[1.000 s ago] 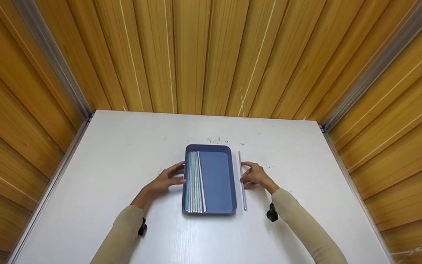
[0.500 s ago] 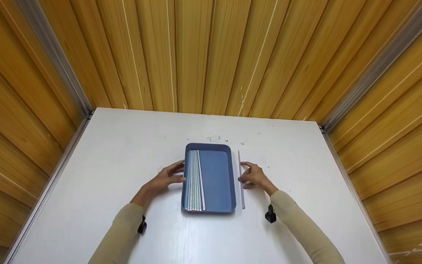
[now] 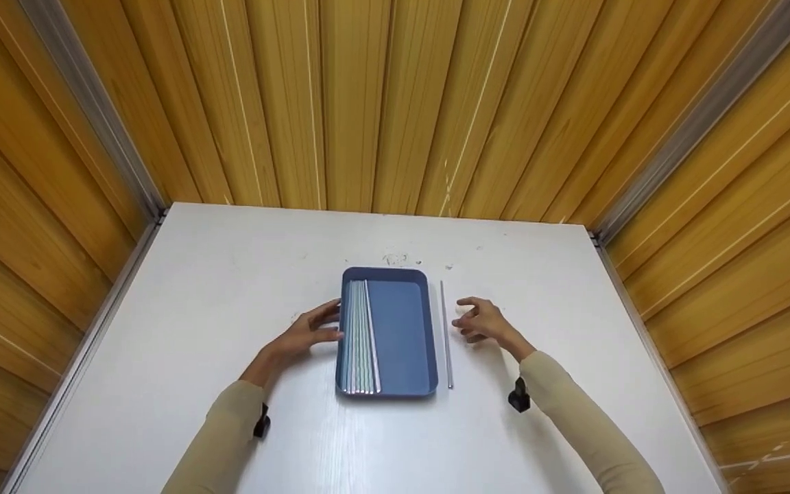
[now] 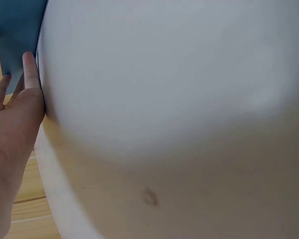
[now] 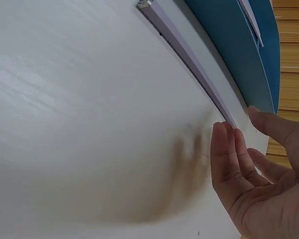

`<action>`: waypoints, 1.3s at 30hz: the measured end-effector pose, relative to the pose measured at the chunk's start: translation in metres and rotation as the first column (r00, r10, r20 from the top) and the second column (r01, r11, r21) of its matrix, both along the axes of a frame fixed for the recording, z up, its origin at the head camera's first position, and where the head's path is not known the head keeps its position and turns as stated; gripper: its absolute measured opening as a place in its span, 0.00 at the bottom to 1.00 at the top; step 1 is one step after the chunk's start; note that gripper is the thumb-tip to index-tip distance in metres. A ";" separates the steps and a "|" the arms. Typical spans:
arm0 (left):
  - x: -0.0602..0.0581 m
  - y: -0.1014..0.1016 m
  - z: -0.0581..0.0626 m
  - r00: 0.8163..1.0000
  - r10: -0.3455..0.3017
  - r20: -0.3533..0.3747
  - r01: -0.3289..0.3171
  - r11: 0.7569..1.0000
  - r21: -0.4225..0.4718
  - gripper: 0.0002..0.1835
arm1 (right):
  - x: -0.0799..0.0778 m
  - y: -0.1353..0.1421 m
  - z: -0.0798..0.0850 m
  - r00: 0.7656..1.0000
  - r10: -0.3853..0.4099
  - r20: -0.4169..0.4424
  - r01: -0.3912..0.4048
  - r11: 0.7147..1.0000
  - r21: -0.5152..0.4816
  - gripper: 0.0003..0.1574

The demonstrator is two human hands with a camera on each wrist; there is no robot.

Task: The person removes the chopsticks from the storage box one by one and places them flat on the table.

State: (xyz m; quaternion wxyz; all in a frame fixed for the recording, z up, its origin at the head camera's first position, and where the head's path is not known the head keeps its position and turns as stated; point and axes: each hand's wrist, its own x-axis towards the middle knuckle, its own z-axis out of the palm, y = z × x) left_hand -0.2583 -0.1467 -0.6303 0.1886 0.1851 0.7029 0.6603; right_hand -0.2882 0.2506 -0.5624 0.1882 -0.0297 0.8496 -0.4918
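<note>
A blue rectangular tray [image 3: 402,336] lies on the white table. Along its left side sit several thin, pale straight sticks [image 3: 362,336], one slightly slanted. My left hand [image 3: 307,334] touches the tray's left wall with thumb and fingertips spread along it; in the left wrist view its fingers lie against the blue wall [image 4: 21,30]. Just outside the tray's right wall lies a single pale lilac stick [image 3: 446,336], nearly parallel to it. My right hand [image 3: 484,321] is a little to the right of this stick, fingers loosely bent and holding nothing.
The white table [image 3: 244,254] extends around the tray, with small dark marks [image 3: 395,259] behind it. Wood-patterned walls [image 3: 354,103] enclose the back and both sides. A small black device [image 3: 519,396] sits at each wrist.
The right hand has let go of the single stick and drawn back to the right. That stick was shifted slightly toward the tray beforehand. The left hand stays at the tray.
</note>
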 end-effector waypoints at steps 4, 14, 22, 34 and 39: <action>-0.002 -0.001 -0.005 1.000 0.000 0.010 0.000 1.000 -0.001 0.40 | -0.001 0.000 0.009 0.999 0.008 -0.047 -0.008 1.000 0.012 0.34; -0.003 -0.004 -0.008 1.000 -0.006 0.004 0.005 0.999 0.039 0.40 | -0.006 -0.016 0.029 0.997 0.075 -0.023 -0.076 0.996 -0.035 0.31; -0.002 -0.004 -0.009 1.000 0.005 0.022 -0.006 0.999 0.044 0.40 | -0.009 -0.038 0.043 0.991 0.135 0.006 -0.135 0.990 -0.045 0.31; -0.004 0.000 -0.008 0.998 0.026 0.061 -0.029 0.998 0.048 0.39 | -0.011 -0.065 0.047 0.968 0.244 0.062 -0.235 0.964 -0.124 0.33; -0.002 -0.002 -0.005 0.997 0.038 0.062 -0.040 0.999 0.031 0.40 | -0.011 -0.077 0.045 0.952 0.294 0.090 -0.275 0.945 -0.178 0.34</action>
